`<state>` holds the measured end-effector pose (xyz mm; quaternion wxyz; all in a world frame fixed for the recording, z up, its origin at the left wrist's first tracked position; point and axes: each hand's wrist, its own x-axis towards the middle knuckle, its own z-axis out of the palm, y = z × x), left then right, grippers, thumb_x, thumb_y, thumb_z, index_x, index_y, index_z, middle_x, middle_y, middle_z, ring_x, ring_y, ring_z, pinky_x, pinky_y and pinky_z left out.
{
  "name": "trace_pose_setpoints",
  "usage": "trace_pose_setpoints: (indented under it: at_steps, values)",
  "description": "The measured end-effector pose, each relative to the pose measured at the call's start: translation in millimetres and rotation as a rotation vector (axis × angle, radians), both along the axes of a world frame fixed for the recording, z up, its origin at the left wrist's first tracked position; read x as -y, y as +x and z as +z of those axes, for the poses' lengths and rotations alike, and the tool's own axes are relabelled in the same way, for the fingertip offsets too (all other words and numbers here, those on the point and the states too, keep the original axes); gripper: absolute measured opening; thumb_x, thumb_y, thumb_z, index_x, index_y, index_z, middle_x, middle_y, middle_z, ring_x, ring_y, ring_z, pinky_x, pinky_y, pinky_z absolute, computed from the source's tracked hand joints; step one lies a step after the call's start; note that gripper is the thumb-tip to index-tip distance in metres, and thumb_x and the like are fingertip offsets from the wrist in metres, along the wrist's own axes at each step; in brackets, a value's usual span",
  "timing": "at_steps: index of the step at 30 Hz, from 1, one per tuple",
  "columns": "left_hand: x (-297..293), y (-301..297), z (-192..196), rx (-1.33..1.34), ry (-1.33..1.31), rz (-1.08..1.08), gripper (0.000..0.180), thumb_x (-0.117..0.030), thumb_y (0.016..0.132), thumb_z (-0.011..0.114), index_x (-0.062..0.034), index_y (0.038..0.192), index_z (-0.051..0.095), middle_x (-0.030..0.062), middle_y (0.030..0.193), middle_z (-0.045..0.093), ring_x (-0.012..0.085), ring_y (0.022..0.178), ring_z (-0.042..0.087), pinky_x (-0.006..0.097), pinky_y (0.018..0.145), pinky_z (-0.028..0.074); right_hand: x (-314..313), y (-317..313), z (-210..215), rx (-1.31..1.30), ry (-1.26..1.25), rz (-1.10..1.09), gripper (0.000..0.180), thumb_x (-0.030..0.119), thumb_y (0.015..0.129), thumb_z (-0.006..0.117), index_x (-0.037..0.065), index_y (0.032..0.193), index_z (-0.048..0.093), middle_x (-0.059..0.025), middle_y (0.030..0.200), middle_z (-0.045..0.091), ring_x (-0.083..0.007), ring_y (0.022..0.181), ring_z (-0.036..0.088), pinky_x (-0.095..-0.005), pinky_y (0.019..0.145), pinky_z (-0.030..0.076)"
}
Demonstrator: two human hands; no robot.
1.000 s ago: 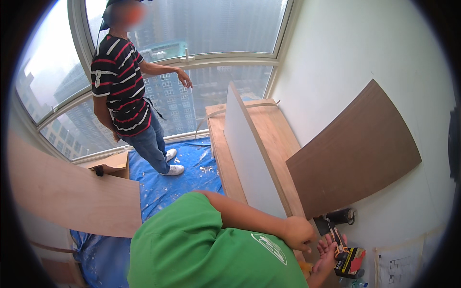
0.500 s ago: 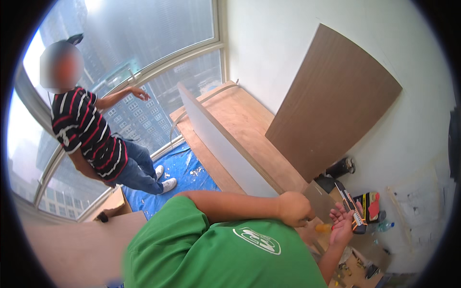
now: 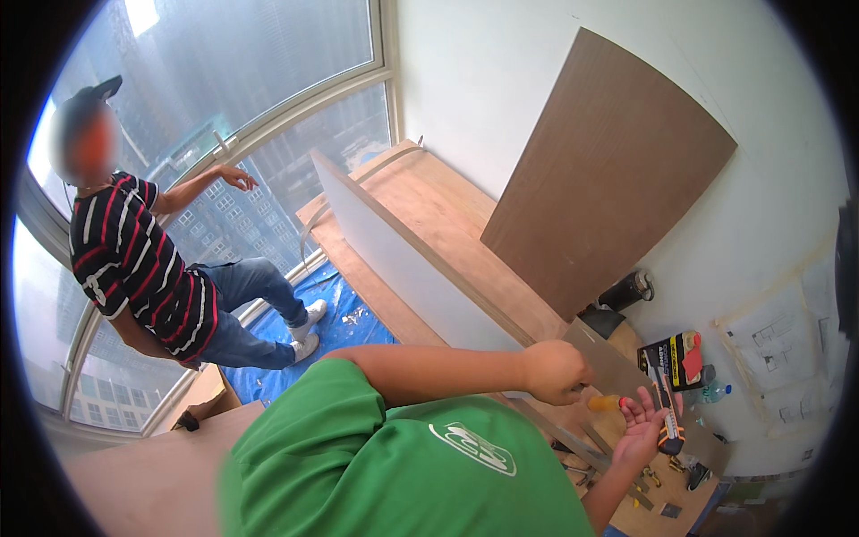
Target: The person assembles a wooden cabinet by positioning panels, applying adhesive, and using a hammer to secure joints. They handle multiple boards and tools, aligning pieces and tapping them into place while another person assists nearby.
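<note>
My left hand (image 3: pixel 557 371) is closed in a fist in front of my chest, over the bench edge; what it holds, if anything, is hidden. A yellow-orange, handle-like thing with a red end (image 3: pixel 608 403) shows between my two hands; I cannot tell whether the left fist grips it. My right hand (image 3: pixel 640 434) is turned palm up with fingers half curled. It holds an orange and black utility knife (image 3: pixel 666 407) upright along its far side. Beyond my left forearm, a long white-faced panel (image 3: pixel 403 259) stands on edge on a wooden sheet (image 3: pixel 510 286).
A co-worker in a striped shirt (image 3: pixel 148 251) stands by the windows on a blue tarp (image 3: pixel 349 309). A brown board (image 3: pixel 608 170) leans on the wall. A black flask (image 3: pixel 624 291), a black and yellow box (image 3: pixel 673 358), a clear bottle (image 3: pixel 713 392) and several tools lie right. A wooden board (image 3: pixel 170 470) is at lower left.
The view has shifted slightly, and more of the bench tools show. My hands have moved a little upward in view. The co-worker's feet and legs have changed position.
</note>
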<state>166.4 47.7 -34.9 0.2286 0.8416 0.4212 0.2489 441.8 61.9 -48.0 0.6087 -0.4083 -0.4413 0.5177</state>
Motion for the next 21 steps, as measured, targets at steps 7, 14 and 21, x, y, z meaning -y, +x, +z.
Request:
trace_pose_setpoints:
  at_steps: [7,14,21]
  values:
    - [3,-6,9,-0.108,0.034,-0.031,0.024,-0.028,0.082,0.074,-0.0066,0.092,0.072,0.0141,0.089,0.073,0.0371,0.09,0.07,0.051,0.078,0.055,28,-46,40,0.12,0.151,-0.102,0.059,0.045,0.111,0.044,0.021,0.161,0.022,-0.0235,0.127,0.067,-0.02,0.092,0.07,-0.0316,0.082,0.057]
    - [-8,-16,-1,0.11,-0.157,-0.236,0.019,-0.024,0.08,0.073,-0.0092,0.091,0.074,0.016,0.087,0.073,0.0385,0.088,0.07,0.049,0.077,0.054,28,-109,60,0.116,0.216,-0.011,0.059,0.046,0.111,0.044,0.019,0.159,0.022,-0.0224,0.127,0.066,-0.0185,0.091,0.068,-0.0302,0.081,0.056]
    - [-39,-5,-11,0.066,-0.08,-0.22,0.018,-0.022,0.079,0.07,-0.0064,0.089,0.074,0.0178,0.089,0.074,0.0393,0.088,0.071,0.05,0.075,0.055,19,-137,42,0.218,0.131,0.023,0.061,0.05,0.112,0.037,0.002,0.148,0.042,-0.0181,0.14,0.061,-0.0229,0.114,0.063,-0.0371,0.102,0.047]
